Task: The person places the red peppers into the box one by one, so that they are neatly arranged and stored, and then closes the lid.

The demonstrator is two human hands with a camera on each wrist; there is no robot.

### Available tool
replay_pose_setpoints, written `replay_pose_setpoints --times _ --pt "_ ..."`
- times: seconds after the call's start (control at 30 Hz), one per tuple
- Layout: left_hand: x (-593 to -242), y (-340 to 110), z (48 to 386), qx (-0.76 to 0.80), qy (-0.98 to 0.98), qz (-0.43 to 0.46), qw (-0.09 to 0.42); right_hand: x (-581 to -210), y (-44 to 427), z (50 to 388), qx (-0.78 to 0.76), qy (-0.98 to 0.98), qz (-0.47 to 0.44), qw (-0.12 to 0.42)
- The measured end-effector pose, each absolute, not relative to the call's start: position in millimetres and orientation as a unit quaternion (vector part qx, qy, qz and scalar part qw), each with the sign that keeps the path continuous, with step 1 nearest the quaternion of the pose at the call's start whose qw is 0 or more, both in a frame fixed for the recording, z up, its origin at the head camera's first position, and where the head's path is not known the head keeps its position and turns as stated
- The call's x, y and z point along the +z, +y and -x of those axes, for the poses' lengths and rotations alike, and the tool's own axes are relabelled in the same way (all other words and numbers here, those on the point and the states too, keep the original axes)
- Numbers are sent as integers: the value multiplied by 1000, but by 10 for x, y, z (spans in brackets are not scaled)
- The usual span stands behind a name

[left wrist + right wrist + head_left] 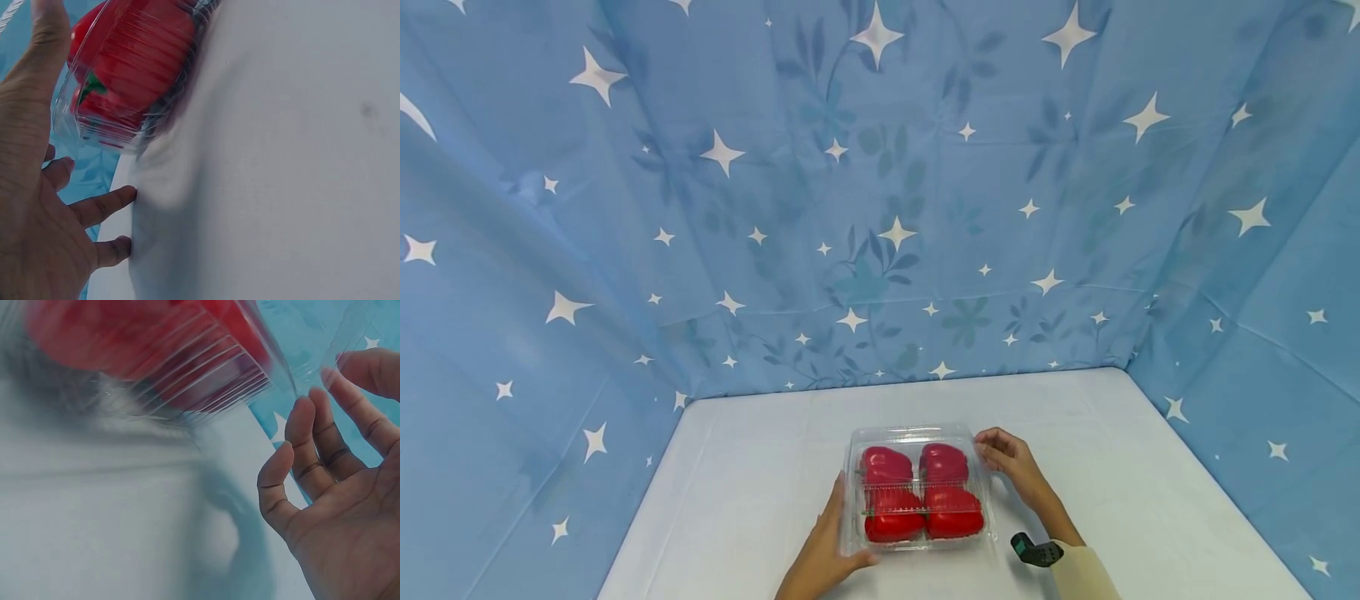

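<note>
A clear plastic clamshell box (917, 433) sits on the table with several red bell peppers (953, 511) inside. Along its left side lies my left hand (823, 546), fingers extended and thumb spread toward the near corner. In the left wrist view, the left hand (53, 206) has its fingers apart beside the box, and a green stem (94, 85) shows through the plastic. My right hand (1011, 462) is at the far right corner. The right wrist view shows the right hand (350, 506) pinching a thin clear plastic edge between thumb and index finger, its other fingers bent alongside.
The table (745, 483) has a white cover. Blue curtain (895, 192) with white stars surrounds its back and sides. A dark band with a small device (1036, 551) is on the right wrist, next to a pale sleeve (1082, 575).
</note>
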State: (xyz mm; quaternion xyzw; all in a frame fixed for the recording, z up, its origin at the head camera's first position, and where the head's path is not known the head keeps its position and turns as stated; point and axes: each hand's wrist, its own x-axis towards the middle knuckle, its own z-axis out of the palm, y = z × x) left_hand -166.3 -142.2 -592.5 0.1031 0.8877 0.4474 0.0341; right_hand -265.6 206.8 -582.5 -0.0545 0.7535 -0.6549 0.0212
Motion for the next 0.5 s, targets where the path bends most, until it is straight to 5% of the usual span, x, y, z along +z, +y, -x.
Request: replay_pose_setpoints --times 0.5 --pt "-5964 -1550 1559 472 867 -158 -19 -5953 2054 2492 -660 742 119 -2"
